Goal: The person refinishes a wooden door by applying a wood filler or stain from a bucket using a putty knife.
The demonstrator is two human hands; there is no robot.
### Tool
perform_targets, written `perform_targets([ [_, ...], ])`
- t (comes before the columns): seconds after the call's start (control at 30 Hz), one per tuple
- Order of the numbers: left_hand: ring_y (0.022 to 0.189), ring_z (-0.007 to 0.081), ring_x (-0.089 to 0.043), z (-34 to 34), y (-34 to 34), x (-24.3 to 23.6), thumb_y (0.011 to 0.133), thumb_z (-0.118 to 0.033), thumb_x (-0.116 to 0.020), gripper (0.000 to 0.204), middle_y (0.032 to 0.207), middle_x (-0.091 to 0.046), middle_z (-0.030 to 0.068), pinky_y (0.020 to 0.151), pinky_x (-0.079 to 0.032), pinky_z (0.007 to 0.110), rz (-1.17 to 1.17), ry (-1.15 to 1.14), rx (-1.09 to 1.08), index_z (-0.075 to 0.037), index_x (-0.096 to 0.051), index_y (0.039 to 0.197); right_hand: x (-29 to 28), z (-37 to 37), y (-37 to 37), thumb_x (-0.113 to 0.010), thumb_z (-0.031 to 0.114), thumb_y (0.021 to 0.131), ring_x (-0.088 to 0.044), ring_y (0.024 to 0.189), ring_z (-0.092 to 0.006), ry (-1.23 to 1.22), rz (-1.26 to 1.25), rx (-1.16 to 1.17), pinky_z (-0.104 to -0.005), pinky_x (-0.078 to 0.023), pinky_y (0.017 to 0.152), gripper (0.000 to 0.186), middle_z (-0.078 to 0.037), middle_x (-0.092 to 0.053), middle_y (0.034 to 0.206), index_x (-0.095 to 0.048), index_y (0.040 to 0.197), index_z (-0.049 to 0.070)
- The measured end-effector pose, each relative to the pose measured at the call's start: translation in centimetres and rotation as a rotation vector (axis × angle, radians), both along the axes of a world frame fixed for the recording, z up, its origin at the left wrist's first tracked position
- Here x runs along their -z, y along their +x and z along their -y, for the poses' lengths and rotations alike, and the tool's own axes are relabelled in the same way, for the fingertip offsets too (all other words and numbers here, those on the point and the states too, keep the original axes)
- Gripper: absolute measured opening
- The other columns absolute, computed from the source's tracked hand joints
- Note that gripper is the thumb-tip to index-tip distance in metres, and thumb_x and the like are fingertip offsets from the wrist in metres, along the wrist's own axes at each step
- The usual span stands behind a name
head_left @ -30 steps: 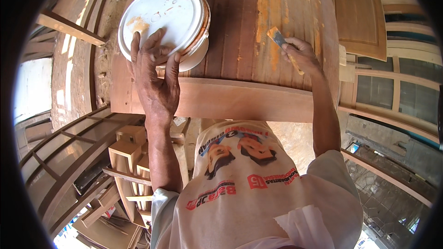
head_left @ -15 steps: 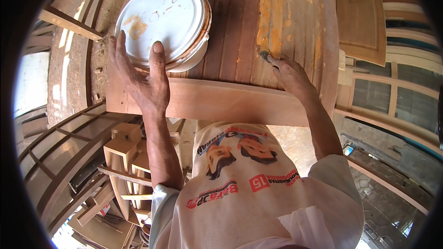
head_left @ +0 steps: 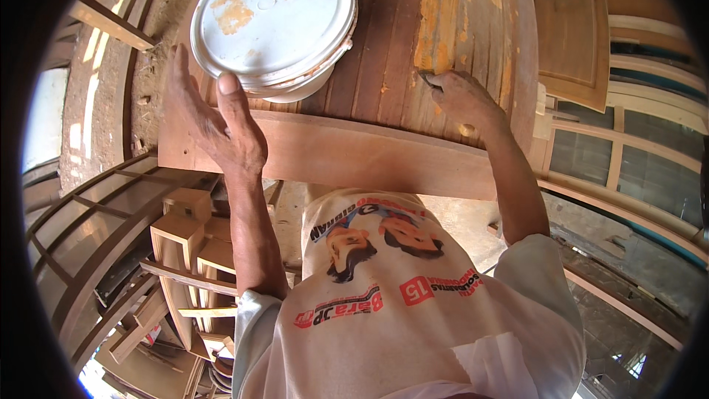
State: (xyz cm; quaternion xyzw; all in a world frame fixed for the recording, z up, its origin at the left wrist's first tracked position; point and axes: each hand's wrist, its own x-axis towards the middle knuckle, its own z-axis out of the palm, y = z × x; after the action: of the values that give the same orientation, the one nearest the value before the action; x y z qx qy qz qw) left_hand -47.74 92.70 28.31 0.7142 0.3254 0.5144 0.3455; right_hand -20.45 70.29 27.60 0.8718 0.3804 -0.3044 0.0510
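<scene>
A white lidded bucket (head_left: 288, 29), stained with tan smears, sits on a wooden plank panel (head_left: 377, 37). My left hand (head_left: 225, 125) is open at the bucket's lower-left side, fingers raised and apart, thumb by the lid's edge; whether it touches is unclear. My right hand (head_left: 465, 100) is closed round a small putty knife (head_left: 428, 77), its blade down on orange-yellow patches of filler (head_left: 436, 29) at the panel's right part. A pale wooden board (head_left: 340, 144) runs along the panel's near edge.
A panelled wooden door (head_left: 569, 29) and window frames (head_left: 617, 155) lie to the right. At the left are a lattice frame (head_left: 96, 207), stacked wooden boxes (head_left: 177, 225) and a beam (head_left: 111, 18) above dusty ground.
My left hand has slid off the lid top to its side, fingers lifting and spreading. My right hand moved down and left, bringing the knife onto the panel. The view shifted slightly.
</scene>
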Motion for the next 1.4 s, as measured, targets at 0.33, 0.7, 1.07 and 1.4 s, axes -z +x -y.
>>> perform_targets([
  [0.33, 0.145, 0.0371, -0.046, 0.7, -5.7, 9.3, 0.111, -0.053, -0.051, 0.072, 0.15, -0.051, 0.027, 0.119, -0.039, 0.053, -0.062, -0.326, -0.021, 0.007, -0.048, 0.15, -1.8, 3.5, -7.3, -0.058, 0.023, 0.104, -0.073, 0.09, -0.0387, 0.063, -0.13, 0.064, -0.0463, -0.055, 0.086, 0.042, -0.028, -0.072, 0.097, -0.066, 0.14, 0.004],
  [0.7, 0.133, 0.0404, -0.056, 0.5, -5.1, 11.3, 0.111, -0.038, -0.058, 0.045, 0.133, -0.065, 0.0208, 0.114, -0.043, 0.054, -0.375, -0.006, -0.078, 0.002, -0.064, 0.131, 1.5, 2.6, 3.4, -0.053, 0.024, 0.109, -0.072, 0.098, -0.0341, 0.389, -0.03, 0.278, -0.0444, -0.055, 0.092, 0.043, -0.024, -0.073, 0.112, -0.062, 0.148, 0.01],
  [1.07, 0.125, 0.0374, -0.06, 0.7, -5.4, 11.4, 0.11, -0.034, -0.061, 0.04, 0.132, -0.066, 0.0197, 0.106, -0.049, 0.049, -0.487, -0.079, -0.213, 0.003, -0.068, 0.122, 0.1, 3.0, 4.5, -0.054, 0.023, 0.11, -0.071, 0.098, -0.0363, 0.194, 0.066, -0.163, -0.0494, -0.056, 0.087, 0.04, -0.023, -0.071, 0.113, -0.063, 0.146, 0.008],
  [1.4, 0.112, 0.036, -0.064, 0.6, -4.9, 11.4, 0.108, -0.031, -0.063, 0.035, 0.12, -0.069, 0.019, 0.096, -0.051, 0.047, -0.497, -0.068, -0.221, 0.003, -0.07, 0.116, -1.4, -4.0, 7.0, -0.053, 0.02, 0.108, -0.063, 0.071, -0.0312, -0.049, -0.091, -0.077, -0.0455, -0.053, 0.073, 0.045, -0.024, -0.066, 0.085, -0.058, 0.151, 0.006],
])
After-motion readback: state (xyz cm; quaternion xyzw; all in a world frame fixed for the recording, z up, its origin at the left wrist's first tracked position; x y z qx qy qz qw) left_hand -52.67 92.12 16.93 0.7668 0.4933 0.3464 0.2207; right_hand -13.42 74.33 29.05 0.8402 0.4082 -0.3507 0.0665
